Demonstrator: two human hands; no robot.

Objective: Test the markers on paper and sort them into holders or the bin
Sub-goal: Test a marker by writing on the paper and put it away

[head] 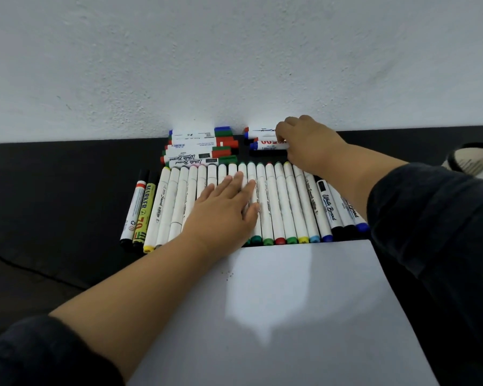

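Left hand (pixel 223 210) lies flat on the marker row (pixel 276 201); right hand (pixel 304 143) grips a blue-capped marker (pixel 268 146) beyond.

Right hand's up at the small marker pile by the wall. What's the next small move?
Probably lift the blue-capped marker that the right hand grips and bring it to the paper, which is still blank, so nothing looks tested yet. The left hand lies flat on the marker row.

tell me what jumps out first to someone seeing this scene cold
The long row of white-barrelled markers with coloured caps, laid side by side on the black tabletop, catches the eye first, with the left hand resting flat across it. Behind, by the white wall, the right hand grips a blue-capped whiteboard marker, and a blank white sheet of paper fills the foreground.
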